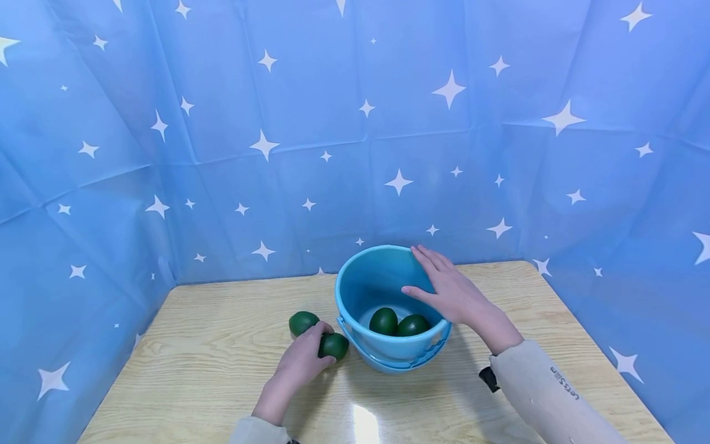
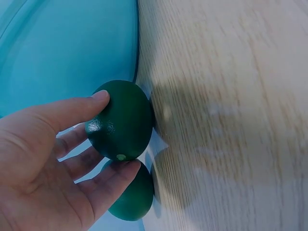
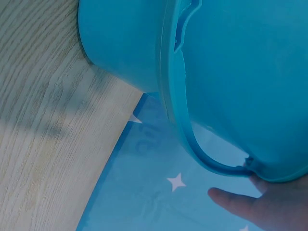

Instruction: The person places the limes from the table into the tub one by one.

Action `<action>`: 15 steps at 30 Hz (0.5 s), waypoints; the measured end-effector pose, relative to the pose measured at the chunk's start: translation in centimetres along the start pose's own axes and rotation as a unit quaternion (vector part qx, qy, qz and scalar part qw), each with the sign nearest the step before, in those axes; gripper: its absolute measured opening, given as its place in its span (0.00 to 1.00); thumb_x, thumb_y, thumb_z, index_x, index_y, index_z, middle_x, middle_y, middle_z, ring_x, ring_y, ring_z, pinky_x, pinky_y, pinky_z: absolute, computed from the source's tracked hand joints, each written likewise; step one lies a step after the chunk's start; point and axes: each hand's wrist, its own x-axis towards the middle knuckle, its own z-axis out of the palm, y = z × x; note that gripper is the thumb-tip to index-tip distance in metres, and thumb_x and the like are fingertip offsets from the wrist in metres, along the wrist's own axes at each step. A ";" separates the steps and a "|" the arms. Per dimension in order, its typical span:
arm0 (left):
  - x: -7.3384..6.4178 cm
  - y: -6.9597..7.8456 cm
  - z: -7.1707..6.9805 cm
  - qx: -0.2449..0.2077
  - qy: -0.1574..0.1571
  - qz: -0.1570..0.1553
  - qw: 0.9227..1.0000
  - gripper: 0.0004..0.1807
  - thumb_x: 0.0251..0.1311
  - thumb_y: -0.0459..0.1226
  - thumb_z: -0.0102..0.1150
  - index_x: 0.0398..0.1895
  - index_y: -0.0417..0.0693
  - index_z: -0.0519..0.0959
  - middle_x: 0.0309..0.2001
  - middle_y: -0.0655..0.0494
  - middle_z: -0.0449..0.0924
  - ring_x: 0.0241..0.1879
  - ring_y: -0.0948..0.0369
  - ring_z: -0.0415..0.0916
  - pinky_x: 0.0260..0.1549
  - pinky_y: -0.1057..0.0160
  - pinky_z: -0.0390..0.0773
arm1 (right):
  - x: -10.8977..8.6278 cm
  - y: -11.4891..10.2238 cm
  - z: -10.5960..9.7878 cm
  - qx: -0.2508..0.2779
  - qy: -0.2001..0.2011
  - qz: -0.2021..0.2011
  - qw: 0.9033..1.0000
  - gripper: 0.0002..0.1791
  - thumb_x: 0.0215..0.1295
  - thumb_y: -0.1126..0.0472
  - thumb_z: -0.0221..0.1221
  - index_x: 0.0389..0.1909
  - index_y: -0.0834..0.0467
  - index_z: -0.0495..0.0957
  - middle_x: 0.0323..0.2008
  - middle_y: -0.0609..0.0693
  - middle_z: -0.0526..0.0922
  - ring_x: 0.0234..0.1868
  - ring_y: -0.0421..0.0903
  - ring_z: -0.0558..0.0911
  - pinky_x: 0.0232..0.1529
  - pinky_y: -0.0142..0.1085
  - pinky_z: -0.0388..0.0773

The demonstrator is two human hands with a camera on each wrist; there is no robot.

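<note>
One dark-green, glossy oval fruit (image 2: pixel 120 118), pinched between thumb and fingers of the left hand (image 1: pixel 301 356), beside the bucket; long axis running toward a second green fruit (image 1: pixel 302 322), pale-nubbed end facing it, on the wood-grain table (image 1: pixel 222 345). We count two more green fruits (image 1: pixel 384 321) inside one round blue plastic bucket (image 1: pixel 363 277); right hand (image 1: pixel 452 294) at its rim, fingers extended.

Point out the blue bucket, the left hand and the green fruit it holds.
Blue bucket (image 1: pixel 374 279): head view, inner wall.
Left hand (image 1: pixel 301 356): head view, back of the hand.
Green fruit (image 2: pixel 124 119): left wrist view, middle of body.
</note>
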 end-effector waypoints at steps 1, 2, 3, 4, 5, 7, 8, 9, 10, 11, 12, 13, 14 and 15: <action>0.0 0.0 0.0 0.000 0.000 0.000 1.000 0.24 0.55 0.36 0.72 0.55 0.48 0.75 0.56 0.47 0.81 0.55 0.49 0.78 0.52 0.42 0.80 | 0.0 0.0 0.0 0.000 0.000 0.000 1.000 0.48 0.70 0.34 0.52 0.80 0.54 0.46 0.80 0.59 0.49 0.78 0.67 0.51 0.71 0.69 0.58; 0.0 0.0 0.0 0.000 0.001 0.000 1.000 0.24 0.55 0.36 0.72 0.55 0.48 0.75 0.55 0.47 0.81 0.55 0.48 0.78 0.52 0.42 0.80 | 0.0 0.0 0.0 -0.001 0.001 -0.001 1.000 0.48 0.70 0.34 0.52 0.80 0.54 0.46 0.80 0.59 0.49 0.78 0.67 0.51 0.71 0.69 0.58; 0.0 0.0 0.0 0.000 0.001 0.001 1.000 0.24 0.55 0.36 0.72 0.55 0.48 0.75 0.56 0.47 0.81 0.55 0.48 0.78 0.52 0.42 0.80 | 0.0 0.0 0.0 -0.001 0.001 -0.001 1.000 0.48 0.70 0.34 0.52 0.80 0.54 0.46 0.80 0.59 0.49 0.78 0.67 0.51 0.71 0.69 0.58; 0.0 0.0 0.0 -0.001 0.001 0.001 1.000 0.24 0.55 0.36 0.72 0.55 0.48 0.75 0.56 0.47 0.81 0.55 0.48 0.78 0.52 0.42 0.80 | 0.0 0.0 0.0 -0.001 0.001 -0.001 1.000 0.48 0.70 0.34 0.52 0.80 0.54 0.46 0.80 0.59 0.49 0.78 0.67 0.51 0.71 0.69 0.58; 0.0 0.0 0.0 -0.001 0.001 0.001 1.000 0.24 0.55 0.36 0.72 0.55 0.48 0.75 0.56 0.47 0.81 0.56 0.48 0.78 0.52 0.42 0.80 | 0.0 0.0 0.1 -0.001 0.002 -0.001 1.000 0.48 0.70 0.34 0.52 0.80 0.54 0.46 0.79 0.59 0.49 0.78 0.67 0.51 0.71 0.69 0.58; 0.0 0.0 0.0 -0.002 0.001 0.001 1.000 0.24 0.55 0.36 0.72 0.55 0.48 0.75 0.56 0.47 0.81 0.56 0.48 0.78 0.53 0.42 0.80 | 0.0 0.0 0.1 -0.001 0.002 -0.001 1.000 0.48 0.70 0.34 0.52 0.80 0.54 0.46 0.79 0.59 0.49 0.78 0.67 0.51 0.71 0.69 0.58; 0.0 -0.1 0.0 -0.002 0.002 0.002 1.000 0.24 0.55 0.36 0.72 0.55 0.48 0.75 0.56 0.47 0.81 0.56 0.48 0.78 0.52 0.42 0.80 | 0.0 0.0 0.1 -0.001 0.002 -0.001 1.000 0.48 0.70 0.34 0.52 0.80 0.54 0.46 0.79 0.59 0.49 0.78 0.67 0.51 0.71 0.69 0.58; 0.0 -0.1 0.0 -0.003 0.001 0.001 1.000 0.24 0.55 0.36 0.72 0.55 0.48 0.75 0.55 0.47 0.81 0.56 0.49 0.78 0.53 0.42 0.80 | 0.0 0.0 0.1 -0.001 0.002 -0.001 1.000 0.48 0.70 0.34 0.52 0.80 0.54 0.46 0.79 0.59 0.49 0.78 0.67 0.51 0.71 0.69 0.58; 0.0 -0.2 0.1 -0.004 0.001 0.000 1.000 0.24 0.55 0.36 0.72 0.55 0.48 0.75 0.55 0.47 0.81 0.55 0.49 0.78 0.53 0.42 0.80 | 0.0 0.0 0.1 -0.001 0.002 -0.001 1.000 0.48 0.70 0.34 0.52 0.80 0.54 0.46 0.79 0.59 0.49 0.78 0.67 0.52 0.70 0.69 0.59; 0.0 -0.2 0.1 -0.005 0.002 -0.002 1.000 0.24 0.55 0.36 0.72 0.55 0.49 0.75 0.55 0.47 0.81 0.55 0.49 0.78 0.53 0.43 0.80 | 0.0 0.0 0.1 -0.001 0.002 -0.001 1.000 0.48 0.70 0.34 0.52 0.80 0.54 0.46 0.79 0.59 0.49 0.78 0.67 0.52 0.70 0.69 0.59; 0.0 -0.2 0.1 -0.006 0.001 -0.003 1.000 0.24 0.55 0.36 0.72 0.55 0.49 0.75 0.55 0.47 0.81 0.55 0.49 0.78 0.52 0.43 0.80 | 0.0 0.0 0.1 -0.001 0.002 -0.001 1.000 0.48 0.70 0.34 0.52 0.80 0.54 0.46 0.79 0.59 0.49 0.78 0.67 0.52 0.70 0.69 0.59; 0.0 -0.2 0.1 -0.007 0.001 -0.004 1.000 0.24 0.55 0.36 0.72 0.55 0.49 0.75 0.55 0.48 0.81 0.55 0.50 0.78 0.52 0.43 0.80 | 0.0 0.0 0.1 -0.001 0.002 0.000 1.000 0.48 0.69 0.34 0.52 0.80 0.54 0.46 0.79 0.59 0.49 0.78 0.67 0.52 0.70 0.69 0.59; 0.0 -0.2 0.1 -0.007 0.001 -0.005 1.000 0.24 0.55 0.36 0.72 0.55 0.49 0.75 0.55 0.48 0.81 0.55 0.50 0.78 0.52 0.43 0.80 | 0.0 0.0 0.1 -0.001 0.002 0.000 1.000 0.48 0.69 0.34 0.52 0.80 0.54 0.46 0.79 0.59 0.49 0.78 0.67 0.52 0.70 0.69 0.59; 0.0 -0.2 0.1 -0.008 0.000 -0.007 1.000 0.24 0.55 0.37 0.72 0.55 0.49 0.75 0.55 0.48 0.81 0.55 0.50 0.78 0.52 0.43 0.80 | 0.0 0.0 0.1 -0.001 0.002 0.000 1.000 0.48 0.69 0.34 0.52 0.80 0.54 0.46 0.79 0.59 0.49 0.78 0.67 0.51 0.70 0.69 0.59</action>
